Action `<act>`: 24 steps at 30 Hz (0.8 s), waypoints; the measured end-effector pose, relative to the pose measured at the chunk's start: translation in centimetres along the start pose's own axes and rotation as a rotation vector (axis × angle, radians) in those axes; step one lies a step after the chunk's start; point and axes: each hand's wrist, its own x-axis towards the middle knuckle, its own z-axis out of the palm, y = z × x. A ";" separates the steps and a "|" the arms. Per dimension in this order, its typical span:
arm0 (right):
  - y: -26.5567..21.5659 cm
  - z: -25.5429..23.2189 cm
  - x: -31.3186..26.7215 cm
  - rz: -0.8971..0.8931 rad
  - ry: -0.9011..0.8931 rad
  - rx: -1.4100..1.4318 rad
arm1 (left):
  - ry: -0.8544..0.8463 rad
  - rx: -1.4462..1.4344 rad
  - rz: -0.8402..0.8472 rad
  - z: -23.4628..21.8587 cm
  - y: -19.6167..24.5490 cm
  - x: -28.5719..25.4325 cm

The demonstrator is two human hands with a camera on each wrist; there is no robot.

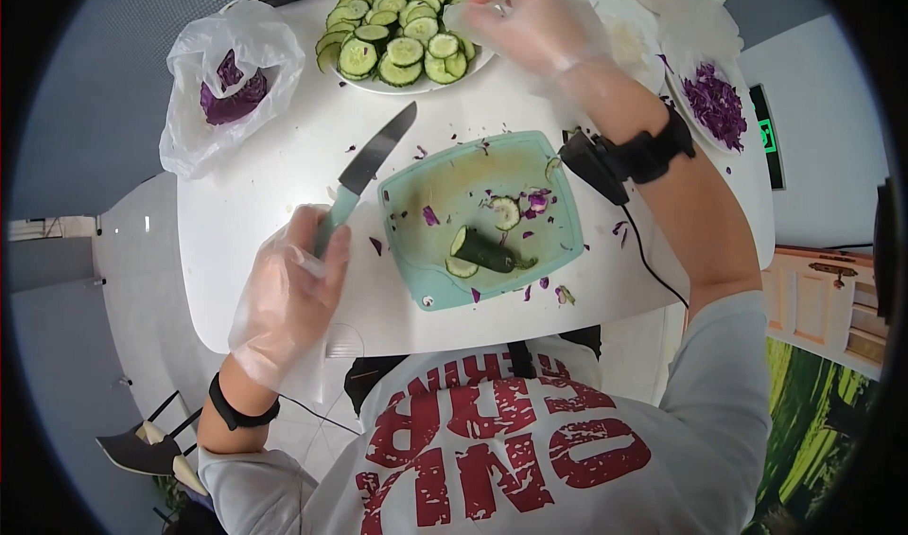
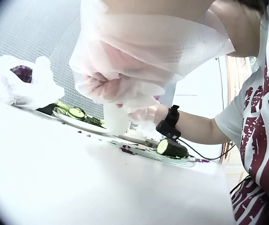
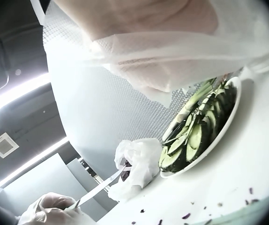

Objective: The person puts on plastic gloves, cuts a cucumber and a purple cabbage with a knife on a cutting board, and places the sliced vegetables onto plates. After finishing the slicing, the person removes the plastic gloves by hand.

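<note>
My left hand (image 1: 293,289), in a clear plastic glove, grips a kitchen knife (image 1: 378,147) by its pale green handle at the left of the cutting board. The blade points up and away. My right hand (image 1: 534,24), gloved too, hovers at the right rim of a white plate (image 1: 482,60) heaped with cucumber slices (image 1: 405,52). Its fingers are loosely bent and nothing shows held in them. On the green cutting board (image 1: 426,190) lie a cucumber piece (image 1: 484,251) with a cut face, a slice (image 1: 505,213) and purple cabbage scraps (image 1: 537,201).
A white plastic bag (image 1: 274,57) with purple cabbage (image 1: 232,90) stands at the far left. Shredded cabbage (image 1: 714,106) fills a plate at the right. Small scraps are scattered about the white table (image 1: 255,232). A cable (image 1: 648,261) hangs from the right wrist camera.
</note>
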 end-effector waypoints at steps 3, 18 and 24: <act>0.0 -1.2 -2.7 -0.150 -0.007 0.001 | -0.052 0.019 -0.031 -0.2 0.1 -1.0; -3.6 -3.2 -19.0 -0.323 -0.279 -0.109 | -0.223 0.003 -0.039 3.6 0.8 -6.3; -3.9 -1.7 -19.7 -0.280 -0.193 -0.134 | -0.275 -0.061 -0.061 4.5 1.3 -7.3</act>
